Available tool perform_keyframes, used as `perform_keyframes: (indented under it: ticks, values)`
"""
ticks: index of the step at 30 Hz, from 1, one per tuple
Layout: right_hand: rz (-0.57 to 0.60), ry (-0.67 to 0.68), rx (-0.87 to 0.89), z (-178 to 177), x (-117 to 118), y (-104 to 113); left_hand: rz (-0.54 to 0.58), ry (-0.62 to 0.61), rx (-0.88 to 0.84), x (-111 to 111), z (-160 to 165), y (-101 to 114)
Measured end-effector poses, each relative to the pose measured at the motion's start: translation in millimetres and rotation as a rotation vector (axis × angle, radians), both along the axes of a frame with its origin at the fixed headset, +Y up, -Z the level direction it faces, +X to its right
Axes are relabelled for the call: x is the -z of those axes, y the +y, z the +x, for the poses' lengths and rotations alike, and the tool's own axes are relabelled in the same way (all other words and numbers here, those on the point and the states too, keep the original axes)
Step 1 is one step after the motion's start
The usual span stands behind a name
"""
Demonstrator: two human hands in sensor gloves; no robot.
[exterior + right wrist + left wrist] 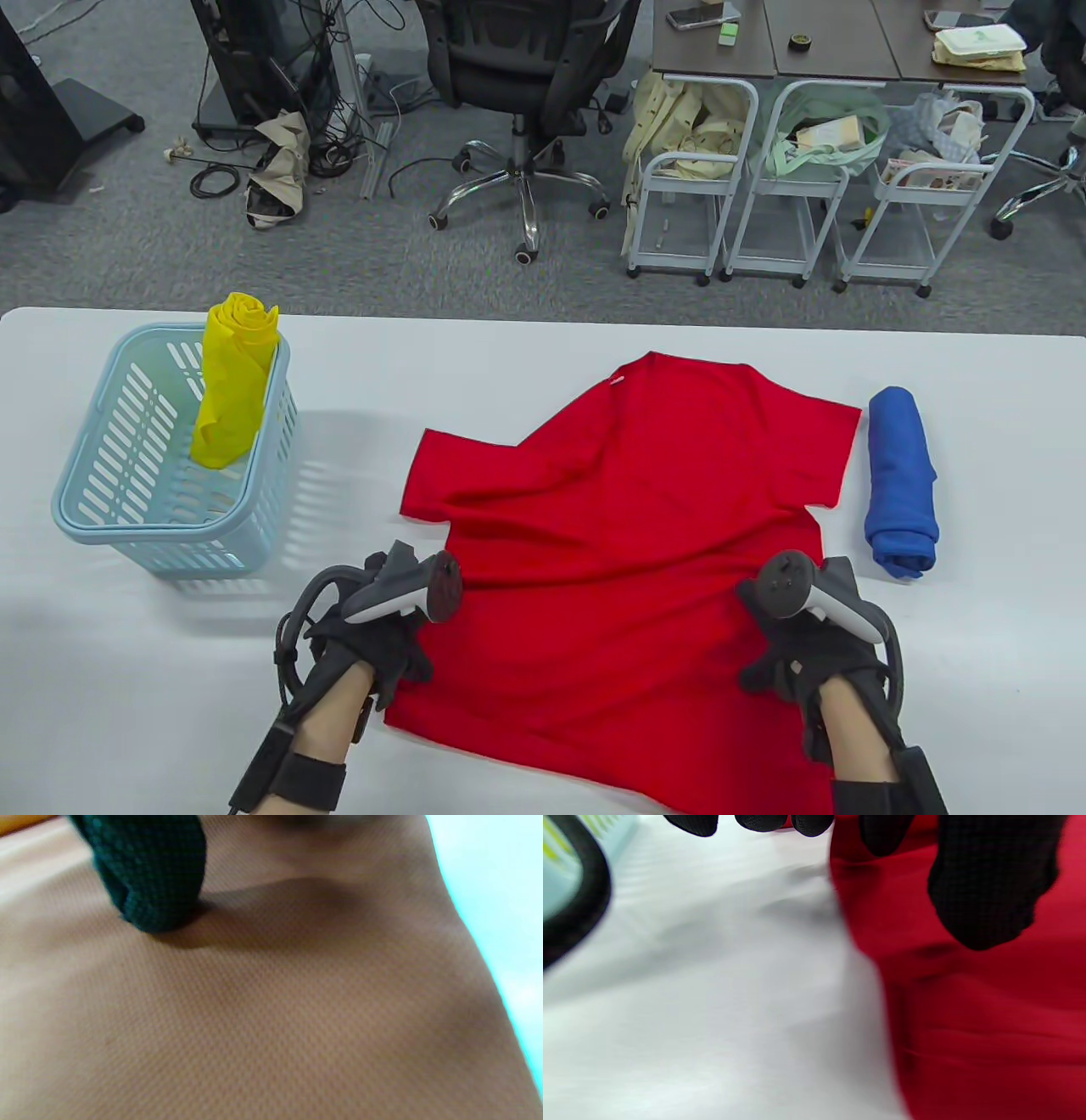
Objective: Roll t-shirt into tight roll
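A red t-shirt (pixel 628 509) lies spread flat on the white table (pixel 170 679), collar toward the far edge and both sleeves out. My left hand (pixel 382 632) sits at the shirt's near left edge. In the left wrist view its fingertips (pixel 810 825) hang loosely over that edge and the thumb (pixel 980 899) is over the red cloth (pixel 967 1027). My right hand (pixel 789 645) rests on the shirt's near right side. In the right wrist view one fingertip (pixel 152 891) touches the cloth (pixel 271 1005). Neither hand visibly pinches fabric.
A light blue basket (pixel 85 509) stands at the table's left with a rolled yellow shirt (pixel 231 382) upright inside. A rolled blue shirt (pixel 899 484) lies just right of the red sleeve. Office chairs and carts stand on the floor beyond the table.
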State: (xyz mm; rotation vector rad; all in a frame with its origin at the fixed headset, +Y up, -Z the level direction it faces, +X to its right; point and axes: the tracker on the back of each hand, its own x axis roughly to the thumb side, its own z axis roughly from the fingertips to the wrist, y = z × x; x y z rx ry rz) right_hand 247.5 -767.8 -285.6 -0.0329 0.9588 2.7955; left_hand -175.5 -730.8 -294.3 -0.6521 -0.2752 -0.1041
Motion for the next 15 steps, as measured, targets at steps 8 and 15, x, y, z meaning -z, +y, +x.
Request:
perform_keyframes:
  ticks: [8, 15]
  values:
    - [0.001, -0.042, 0.012, 11, 2, -1, 0.059, -0.146, 0.048, -2, 33, -33]
    - [0.004, -0.050, 0.009, 11, 2, -2, 0.345, -0.194, 0.051, -9, 39, -16]
